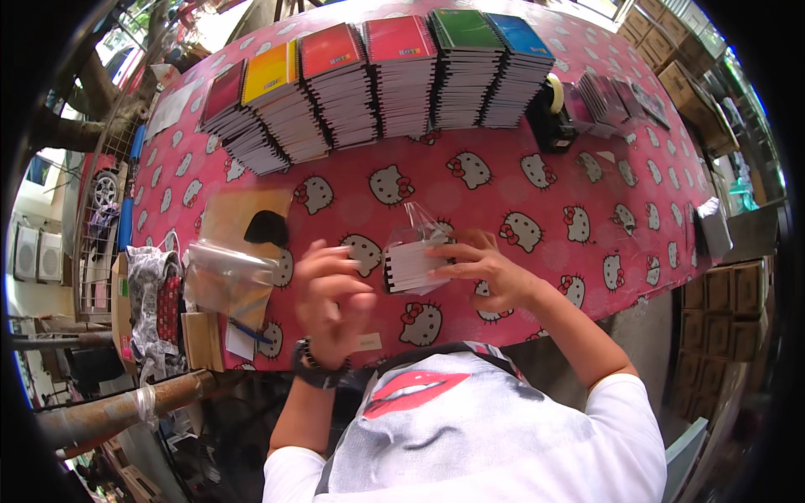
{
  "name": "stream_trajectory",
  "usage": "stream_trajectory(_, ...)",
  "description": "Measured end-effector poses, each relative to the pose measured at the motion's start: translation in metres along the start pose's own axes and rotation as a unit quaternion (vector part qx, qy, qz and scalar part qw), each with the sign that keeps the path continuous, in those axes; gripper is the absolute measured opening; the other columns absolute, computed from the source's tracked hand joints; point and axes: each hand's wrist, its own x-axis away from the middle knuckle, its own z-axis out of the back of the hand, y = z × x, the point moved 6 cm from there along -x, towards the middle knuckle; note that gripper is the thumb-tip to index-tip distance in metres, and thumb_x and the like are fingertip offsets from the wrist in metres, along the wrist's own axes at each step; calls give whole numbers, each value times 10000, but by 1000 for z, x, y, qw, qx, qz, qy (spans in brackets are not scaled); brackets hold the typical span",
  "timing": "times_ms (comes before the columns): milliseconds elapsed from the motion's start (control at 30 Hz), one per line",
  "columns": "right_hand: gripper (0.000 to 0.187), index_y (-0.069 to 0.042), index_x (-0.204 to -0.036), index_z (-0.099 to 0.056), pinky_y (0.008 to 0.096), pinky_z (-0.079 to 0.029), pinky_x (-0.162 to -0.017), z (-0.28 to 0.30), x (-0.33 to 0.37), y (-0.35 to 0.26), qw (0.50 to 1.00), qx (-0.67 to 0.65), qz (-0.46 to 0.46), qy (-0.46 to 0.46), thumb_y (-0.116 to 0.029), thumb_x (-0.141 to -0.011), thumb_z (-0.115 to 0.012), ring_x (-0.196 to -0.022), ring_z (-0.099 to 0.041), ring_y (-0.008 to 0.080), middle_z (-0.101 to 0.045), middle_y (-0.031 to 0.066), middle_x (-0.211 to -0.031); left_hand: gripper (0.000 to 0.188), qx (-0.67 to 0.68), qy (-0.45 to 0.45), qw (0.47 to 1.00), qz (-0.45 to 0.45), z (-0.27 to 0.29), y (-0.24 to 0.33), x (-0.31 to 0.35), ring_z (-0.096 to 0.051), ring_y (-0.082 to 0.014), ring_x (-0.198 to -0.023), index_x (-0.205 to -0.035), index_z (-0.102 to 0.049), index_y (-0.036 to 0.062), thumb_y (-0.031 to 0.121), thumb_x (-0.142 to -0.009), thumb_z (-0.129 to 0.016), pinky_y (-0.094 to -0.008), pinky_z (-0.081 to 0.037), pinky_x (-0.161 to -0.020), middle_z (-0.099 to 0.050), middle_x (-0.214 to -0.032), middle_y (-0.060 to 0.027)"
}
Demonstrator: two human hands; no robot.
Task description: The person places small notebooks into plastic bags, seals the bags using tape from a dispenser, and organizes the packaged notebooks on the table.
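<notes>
A small stack of white paper with black spiral binding at its left edge, seemingly spiral notebooks (408, 267), lies on the table in front of me. Clear plastic wrap (422, 223) surrounds it, its loose end standing up at the far side. From the right, my right hand (478, 267) holds the stack, fingers laid over its top and right side; the thumb is mostly hidden. My left hand (335, 289) hovers just left of the stack, not touching it. Its fingers are slightly bent and apart, a little blurred, with nothing visible in them.
Tall piles of spiral notebooks (401, 38) in several colours line the far side. Right of them stand a black tape dispenser (549, 121) and plastic-wrapped packs (599, 101). Clear plastic bags (231, 272) and a black object (267, 227) lie left, near a blue pen (251, 332).
</notes>
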Motion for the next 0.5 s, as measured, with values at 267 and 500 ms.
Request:
stream_trajectory(267,825,-339,-1222,-548,564,-168,-1052,-5,-7,-10,993,89,4,-75,-34,-465,-676,-1344,-152,401,-272,21,-1462,769,-143,-298,943,30,-26,-53,50,-185,-325,-1350,-1305,-455,240,-26,-596,-587,-510,-170,-1073,-372,-1407,31)
stream_trajectory(500,733,-318,-1206,-568,589,-161,-1038,-7,-18,-15,994,47,15,-94,-80,-530,-719,-1360,-97,387,-235,75,-1469,715,-132,-389,912,-16,-60,-43,25,-116,-372,-1367,-1269,-493,238,-1,-608,-617,-577,-85,-1074,-338,-1426,0)
